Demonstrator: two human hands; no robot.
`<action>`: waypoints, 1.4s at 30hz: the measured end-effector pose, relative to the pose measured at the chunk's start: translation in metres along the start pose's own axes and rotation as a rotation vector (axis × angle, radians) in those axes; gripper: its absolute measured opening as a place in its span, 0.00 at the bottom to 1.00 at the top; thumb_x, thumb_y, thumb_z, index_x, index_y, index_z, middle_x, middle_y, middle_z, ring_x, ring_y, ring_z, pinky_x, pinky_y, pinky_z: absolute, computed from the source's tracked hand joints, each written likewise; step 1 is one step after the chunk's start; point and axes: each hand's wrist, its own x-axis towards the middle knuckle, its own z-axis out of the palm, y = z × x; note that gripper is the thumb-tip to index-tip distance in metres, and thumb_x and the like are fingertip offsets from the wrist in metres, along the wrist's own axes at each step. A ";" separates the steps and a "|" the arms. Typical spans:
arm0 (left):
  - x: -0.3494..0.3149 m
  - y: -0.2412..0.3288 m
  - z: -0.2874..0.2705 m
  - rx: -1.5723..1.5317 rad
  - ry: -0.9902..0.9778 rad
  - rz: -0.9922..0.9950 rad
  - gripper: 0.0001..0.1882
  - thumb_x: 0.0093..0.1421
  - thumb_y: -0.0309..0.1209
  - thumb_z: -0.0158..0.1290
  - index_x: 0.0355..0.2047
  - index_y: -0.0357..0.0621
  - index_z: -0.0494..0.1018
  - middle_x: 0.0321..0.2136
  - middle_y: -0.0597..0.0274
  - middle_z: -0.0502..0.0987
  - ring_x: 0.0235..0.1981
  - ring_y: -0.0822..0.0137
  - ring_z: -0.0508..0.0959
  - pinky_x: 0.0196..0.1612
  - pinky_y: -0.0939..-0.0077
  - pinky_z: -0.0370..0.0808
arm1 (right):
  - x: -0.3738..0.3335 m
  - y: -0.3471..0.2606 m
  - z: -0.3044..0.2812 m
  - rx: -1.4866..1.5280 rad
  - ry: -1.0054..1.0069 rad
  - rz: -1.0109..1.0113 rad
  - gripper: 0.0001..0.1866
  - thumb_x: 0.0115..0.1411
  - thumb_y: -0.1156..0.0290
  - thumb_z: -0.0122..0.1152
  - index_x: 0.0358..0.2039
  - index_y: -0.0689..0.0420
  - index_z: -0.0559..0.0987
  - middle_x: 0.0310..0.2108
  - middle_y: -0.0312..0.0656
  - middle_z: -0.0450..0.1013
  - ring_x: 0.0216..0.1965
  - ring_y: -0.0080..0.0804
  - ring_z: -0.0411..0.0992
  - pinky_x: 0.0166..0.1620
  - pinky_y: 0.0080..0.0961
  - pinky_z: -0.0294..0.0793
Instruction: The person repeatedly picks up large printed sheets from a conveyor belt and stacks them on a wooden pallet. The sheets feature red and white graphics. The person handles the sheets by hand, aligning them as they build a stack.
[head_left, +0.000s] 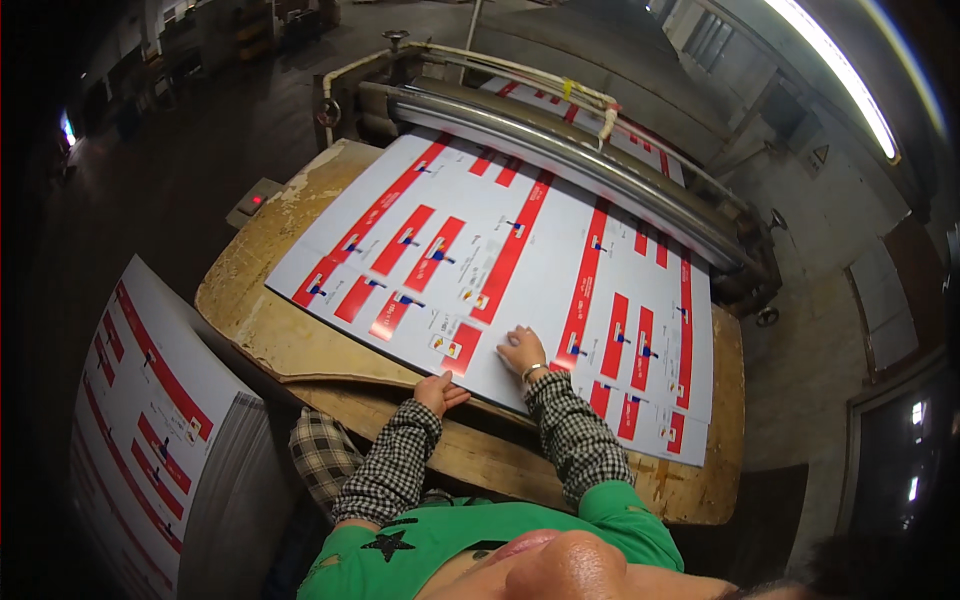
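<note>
A large white printed sheet [468,235] with red bands and small blue marks lies on a worn wooden table [255,310]. Its far side runs up to the metal roller [590,180] of a machine. At the sheet's near edge, my left hand [437,393] has its thumb on top and its fingers at the underside, pinching the edge. Farther in and to the right, my right hand [523,352] rests on the printed surface with its fingers curled together; nothing shows in them. Another sheet edge overlaps near the right-hand part.
To my left stands a tall stack of similar printed sheets [170,400]. Pipe rails [480,62] and handwheels [330,112] frame the roller. A small box with a red light [256,200] sits at the table's left edge. More printed sheet [640,150] shows beyond the roller.
</note>
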 end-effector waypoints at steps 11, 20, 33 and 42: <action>-0.003 0.000 -0.011 0.077 -0.142 0.001 0.11 0.54 0.23 0.50 0.37 0.30 0.69 0.34 0.53 0.75 0.35 0.63 0.77 0.40 0.68 0.76 | -0.044 -0.004 -0.015 -0.021 -0.432 -0.337 0.37 0.40 0.55 0.68 0.49 0.61 0.69 0.55 0.57 0.59 0.57 0.51 0.57 0.56 0.35 0.60; -0.001 0.004 0.001 0.209 0.307 -0.062 0.11 0.54 0.21 0.38 0.36 0.23 0.62 0.29 0.47 0.69 0.27 0.62 0.74 0.38 0.61 0.77 | -0.059 -0.022 -0.051 0.346 -0.391 -0.253 0.16 0.48 0.71 0.61 0.36 0.66 0.77 0.45 0.52 0.71 0.51 0.37 0.68 0.49 0.25 0.71; 0.001 -0.003 -0.002 -0.010 0.009 0.000 0.18 0.61 0.30 0.45 0.42 0.23 0.58 0.37 0.39 0.69 0.41 0.45 0.74 0.41 0.56 0.77 | -0.003 0.005 -0.006 0.095 -0.098 -0.022 0.23 0.45 0.59 0.63 0.39 0.62 0.77 0.49 0.53 0.68 0.51 0.45 0.66 0.54 0.28 0.64; -0.003 0.001 -0.008 0.034 -0.165 0.028 0.12 0.58 0.25 0.46 0.39 0.26 0.66 0.34 0.51 0.75 0.38 0.61 0.77 0.42 0.67 0.77 | -0.061 -0.004 0.008 -0.274 -0.202 -0.361 0.42 0.37 0.48 0.66 0.53 0.54 0.67 0.60 0.53 0.52 0.61 0.58 0.48 0.57 0.52 0.55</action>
